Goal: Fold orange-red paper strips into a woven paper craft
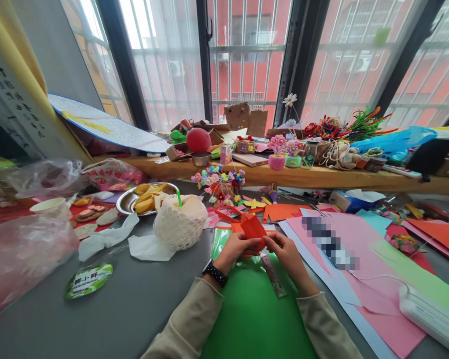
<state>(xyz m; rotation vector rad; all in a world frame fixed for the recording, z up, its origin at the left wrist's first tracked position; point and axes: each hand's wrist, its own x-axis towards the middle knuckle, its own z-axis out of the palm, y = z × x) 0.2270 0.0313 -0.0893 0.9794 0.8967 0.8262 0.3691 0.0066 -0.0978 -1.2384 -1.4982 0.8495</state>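
A folded piece of red-orange paper (253,227) is pinched between both hands above a green sheet (258,319). My left hand (238,248), with a black dotted watch strap at the wrist, is closed on the paper's lower left. At its lower right, the fingertips of my right hand (282,249) are closed on the same paper. Beneath the hands a narrow patterned strip (273,274), perhaps a ruler, lies slanted on the green sheet. More orange paper (284,212) and cut scraps lie just beyond the hands.
Left of the hands stands a coconut (180,222) in white foam netting with a green straw. Behind it is a metal bowl (125,202) with banana peels. Pink paper sheets (359,239) and a white power bank (430,316) lie right. Crafts crowd the wooden sill (247,174).
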